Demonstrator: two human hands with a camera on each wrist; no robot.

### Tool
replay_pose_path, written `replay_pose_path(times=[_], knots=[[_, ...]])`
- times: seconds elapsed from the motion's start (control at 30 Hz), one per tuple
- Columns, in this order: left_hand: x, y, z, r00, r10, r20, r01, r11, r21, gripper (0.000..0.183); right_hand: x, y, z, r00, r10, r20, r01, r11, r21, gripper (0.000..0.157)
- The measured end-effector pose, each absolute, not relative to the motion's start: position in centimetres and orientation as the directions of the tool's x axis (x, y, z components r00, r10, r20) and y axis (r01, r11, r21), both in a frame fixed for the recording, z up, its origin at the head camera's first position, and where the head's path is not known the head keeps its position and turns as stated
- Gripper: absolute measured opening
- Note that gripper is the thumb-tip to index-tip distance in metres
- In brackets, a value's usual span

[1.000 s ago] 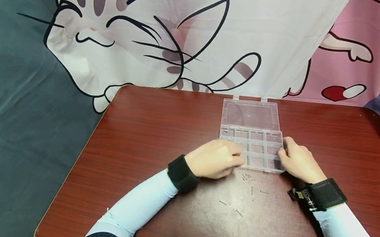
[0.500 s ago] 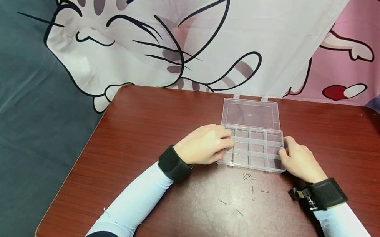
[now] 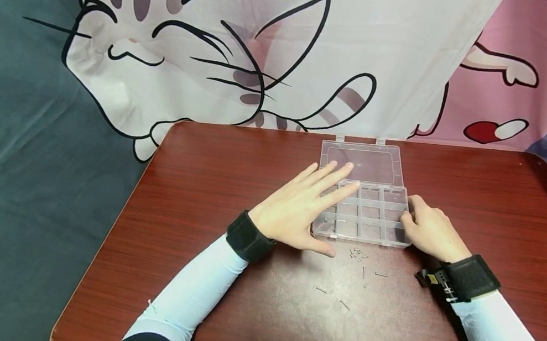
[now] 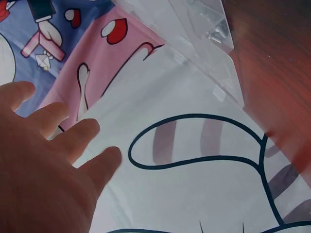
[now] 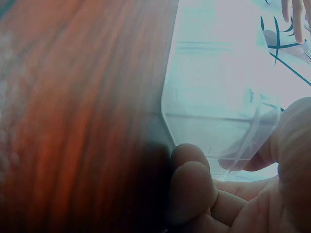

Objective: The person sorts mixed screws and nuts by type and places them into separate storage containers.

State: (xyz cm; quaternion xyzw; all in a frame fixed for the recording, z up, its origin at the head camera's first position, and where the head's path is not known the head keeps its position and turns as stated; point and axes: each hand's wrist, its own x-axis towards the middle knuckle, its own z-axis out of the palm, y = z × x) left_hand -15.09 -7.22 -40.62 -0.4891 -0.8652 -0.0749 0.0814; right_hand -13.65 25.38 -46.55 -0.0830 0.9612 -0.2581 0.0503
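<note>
A clear plastic compartment box (image 3: 371, 221) lies on the table with its hinged lid (image 3: 365, 163) laid back. My left hand (image 3: 294, 209) hovers over the box's left side, fingers spread and nothing held; it hides part of the left compartments. In the left wrist view, its fingers (image 4: 108, 160) are stretched out, and small shiny metal bits (image 4: 218, 31) show through the box. My right hand (image 3: 434, 231) grips the box's right side. The right wrist view shows curled fingers (image 5: 192, 189) and the thumb at the box's corner. Small thin metal screws or pins (image 3: 357, 254) lie in front of the box.
More single metal pieces are scattered nearer on the reddish-brown table (image 3: 234, 161), one of them a short pin (image 3: 344, 305). Behind the table's far edge hangs a cloth with a cartoon cat (image 3: 165, 53). Black straps (image 3: 248, 237) circle both wrists.
My left hand moved left and back from the box's front, its bent fingers dipping at the left compartments, then lifted and spread wide. My right hand has stayed at the box's right side.
</note>
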Motion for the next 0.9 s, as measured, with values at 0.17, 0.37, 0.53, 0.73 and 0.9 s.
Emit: replay_pose_path(times=[0.17,0.37,0.53,0.73,0.9], knots=[[-14.4,-6.7,-40.9,-0.525,0.838,0.149,0.85,0.524,0.051,0.129,-13.6,25.3,-46.6,-0.981,-0.187,-0.054,-0.134,0.851,-0.508,0.037],[-13.8,-5.9,-41.7,-0.473,0.875,0.103,0.881,0.473,0.026,0.119,-13.7,25.3,-46.6,-0.981,-0.184,-0.063,-0.127,0.852,-0.508,0.037],[-13.5,-5.1,-42.1,-0.428,0.903,0.044,0.903,0.429,-0.01,0.099,-13.9,25.4,-46.7,-0.98,-0.183,-0.079,-0.119,0.855,-0.505,0.038],[-13.1,-3.9,-42.9,-0.336,0.941,0.048,0.938,0.339,-0.07,0.07,-13.9,25.4,-46.7,-0.981,-0.183,-0.07,-0.124,0.855,-0.503,0.038],[-12.6,-3.1,-43.9,-0.263,0.957,0.122,0.954,0.277,-0.117,0.037,-13.9,25.4,-46.8,-0.981,-0.181,-0.069,-0.123,0.856,-0.503,0.037]])
